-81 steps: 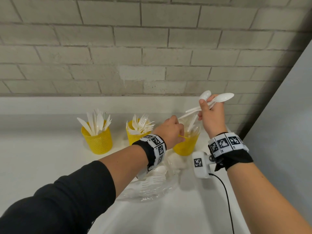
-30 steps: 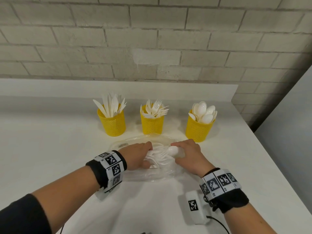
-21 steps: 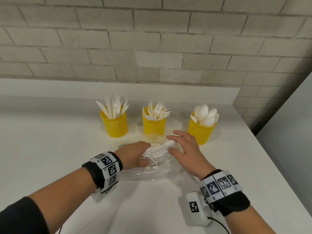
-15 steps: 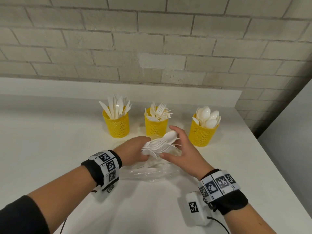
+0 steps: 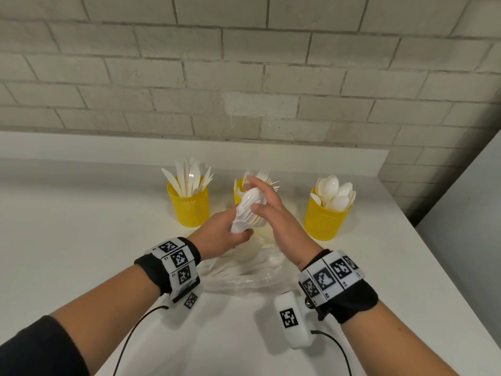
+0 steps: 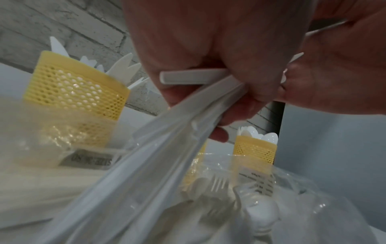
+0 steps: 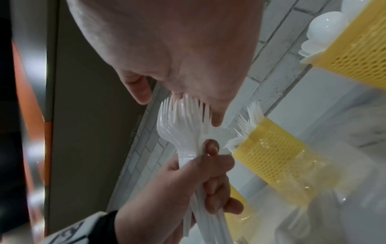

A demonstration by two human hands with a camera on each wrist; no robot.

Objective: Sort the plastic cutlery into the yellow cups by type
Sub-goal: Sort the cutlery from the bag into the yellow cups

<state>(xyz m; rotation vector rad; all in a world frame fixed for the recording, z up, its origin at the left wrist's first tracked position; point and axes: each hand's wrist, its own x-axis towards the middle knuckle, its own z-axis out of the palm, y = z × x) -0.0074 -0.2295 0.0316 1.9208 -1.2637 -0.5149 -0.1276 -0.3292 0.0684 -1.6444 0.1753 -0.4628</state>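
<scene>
The left hand [image 5: 217, 234] grips a bundle of white plastic forks [image 5: 248, 210] by the handles, fingers curled round them, and holds it upright above the clear plastic bag [image 5: 244, 278] on the white tabletop [image 5: 81, 240]. The right hand [image 5: 273, 215] rests against the fork heads, its fingers fairly straight along the tines and its thumb laid on the front of the bundle. Loose cutlery lies in the bag below. Behind the hands three yellow mesh cups stand in a row near the brick wall [image 5: 244, 63]: the left cup [image 5: 188, 204] holds knives, the middle cup [image 7: 269, 148], partly hidden in the head view, holds forks, and the right cup [image 5: 326, 218] holds spoons
</scene>
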